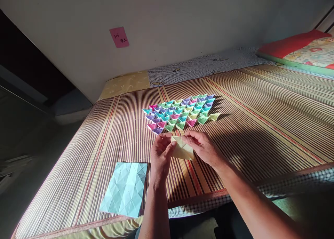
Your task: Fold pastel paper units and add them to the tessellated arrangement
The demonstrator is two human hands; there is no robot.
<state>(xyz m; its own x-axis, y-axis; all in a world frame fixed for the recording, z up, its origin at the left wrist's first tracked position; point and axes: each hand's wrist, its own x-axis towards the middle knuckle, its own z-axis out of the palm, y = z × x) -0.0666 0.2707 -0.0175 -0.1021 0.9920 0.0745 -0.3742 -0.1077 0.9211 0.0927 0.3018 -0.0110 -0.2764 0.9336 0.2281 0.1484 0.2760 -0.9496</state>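
Well down and left of the fingers, flat on the striped bamboo mat [261, 120] of the bed: a pale blue sheet [125, 188], creased all over into a grid of triangles. High above it on the wall, a pink sticky note [119, 37], handwritten "304" plus two characters too small to read. Left hand [160, 155] raised over the mat, fingers [169, 148] closed in a pinch on the left corner of a pale yellow folded paper [182, 149]. Right hand [202, 146] opposite, fingers pinched shut on the paper's top edge. Just beyond the fingertips, rows of small folded paper pieces [182, 113] in pink, purple, teal, green and yellow, packed edge to edge. Far right of the fingers, at the bed's end, a red-edged floral pillow [300, 47].
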